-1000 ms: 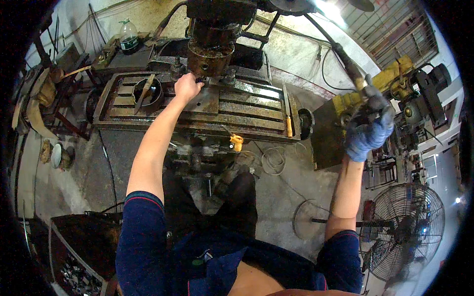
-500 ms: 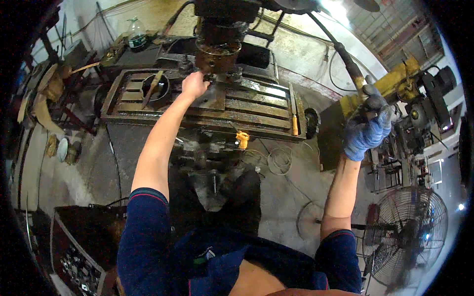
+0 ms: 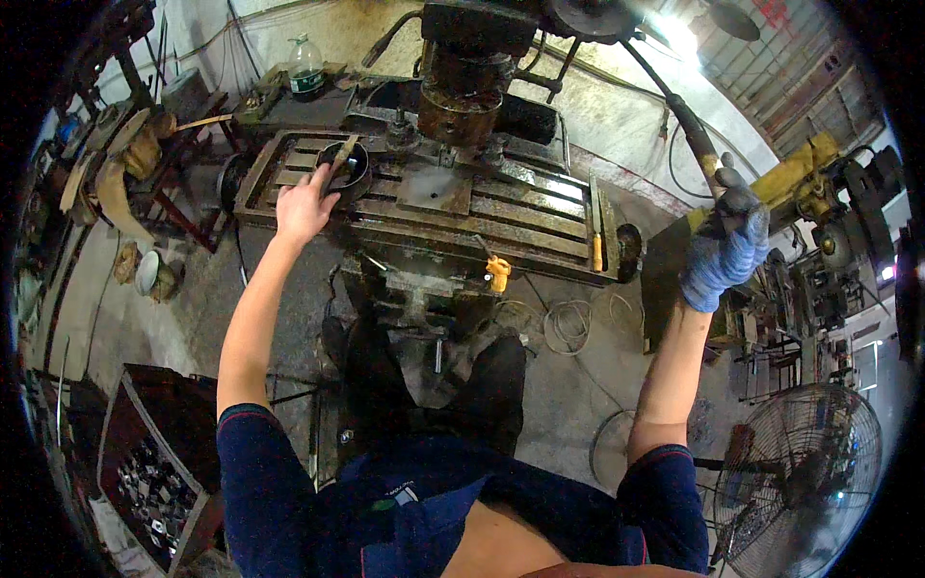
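My bare left hand [image 3: 304, 206] is at the left end of the machine table [image 3: 520, 226], with its fingers closed around the near end of a flat wooden brush [image 3: 343, 154]. The brush's pale end leans over a round black pan [image 3: 358, 171] of dark liquid. To the right, my right hand [image 3: 728, 241], in a blue-and-grey glove, is wrapped around the end of a long machine lever [image 3: 696, 140]. The spindle head [image 3: 462, 106] of the milling machine stands over a flat metal plate [image 3: 434, 190] at the middle of the slotted table.
A yellow-handled file-like tool [image 3: 597, 246] lies at the table's right end. An orange-yellow fitting [image 3: 497, 274] sits at its front edge. A caged fan [image 3: 800, 482] stands at lower right, a bin of small metal parts [image 3: 159, 486] at lower left. A clear bottle [image 3: 305, 69] stands behind.
My left hand has moved left from beside the spindle to the pan and taken hold of the brush. My right hand stays on the lever. The whole view has shifted slightly.
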{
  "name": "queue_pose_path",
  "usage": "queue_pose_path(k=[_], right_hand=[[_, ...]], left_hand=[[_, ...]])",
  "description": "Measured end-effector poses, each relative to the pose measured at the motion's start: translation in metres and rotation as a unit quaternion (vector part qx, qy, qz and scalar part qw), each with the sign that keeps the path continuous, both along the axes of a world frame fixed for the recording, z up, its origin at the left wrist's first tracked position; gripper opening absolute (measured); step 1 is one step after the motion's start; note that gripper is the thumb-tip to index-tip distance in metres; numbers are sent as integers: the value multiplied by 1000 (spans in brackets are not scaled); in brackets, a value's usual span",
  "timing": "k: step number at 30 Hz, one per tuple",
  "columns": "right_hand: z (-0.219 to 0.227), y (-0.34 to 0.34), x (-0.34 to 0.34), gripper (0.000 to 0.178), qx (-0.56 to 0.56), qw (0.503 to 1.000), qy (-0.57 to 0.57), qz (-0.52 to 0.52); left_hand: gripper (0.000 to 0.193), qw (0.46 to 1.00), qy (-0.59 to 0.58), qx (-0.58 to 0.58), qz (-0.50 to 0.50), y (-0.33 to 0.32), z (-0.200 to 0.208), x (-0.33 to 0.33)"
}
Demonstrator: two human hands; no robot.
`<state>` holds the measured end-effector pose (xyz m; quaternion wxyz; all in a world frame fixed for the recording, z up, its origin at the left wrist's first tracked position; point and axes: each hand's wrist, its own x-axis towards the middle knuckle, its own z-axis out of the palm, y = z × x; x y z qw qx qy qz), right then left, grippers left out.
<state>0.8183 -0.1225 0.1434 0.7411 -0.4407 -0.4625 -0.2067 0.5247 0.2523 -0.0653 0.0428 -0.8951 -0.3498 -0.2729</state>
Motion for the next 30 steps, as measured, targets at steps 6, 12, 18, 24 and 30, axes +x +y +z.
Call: queue_pose_path(k=[6,12,18,24,30], right_hand=[[3,-2,5,30,23,999,-28,40],[-3,-2,9,29,39,997,-47,50],[1,0,0,32,4,1000,-18,-10],[-3,2,0,33,19,1000,-16,12],[-13,5,-7,34,23,999,-19,13]], left_hand=[[24,976,-190,-103,-27,13,-8,2],[24,893,-307,-316,-88,-32,-11,65],[23,924,-313,-217,-42,-32,-13,133],[23,932,-282,-226,-29,-39,-22,152],[23,928,-263,-258,-44,-42,-17,145]])
